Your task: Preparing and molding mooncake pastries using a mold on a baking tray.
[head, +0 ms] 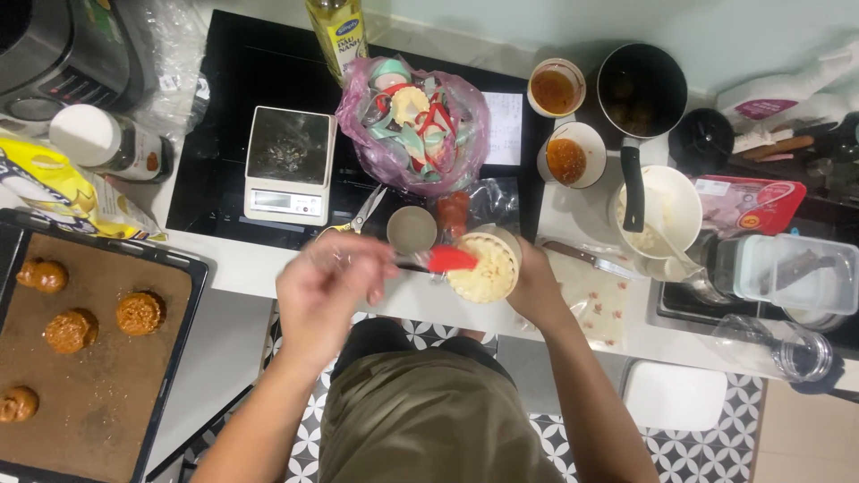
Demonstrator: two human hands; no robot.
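My left hand (324,288) grips the handle of a small red spatula (450,259), whose blade rests over the rim of a round plastic tub (484,270) of pale yellow filling. My right hand (535,284) cups that tub from its right side, at the counter's front edge. A small metal cup (412,229) stands just behind the spatula.
A baking tray (98,394) with several brown cakes lies at left. Behind are a kitchen scale (288,165), a pink bag of moulds (413,125), scissors (362,213), two sauce bowls (566,157), a black pot (641,91), a white bowl (662,207) and a knife (586,258).
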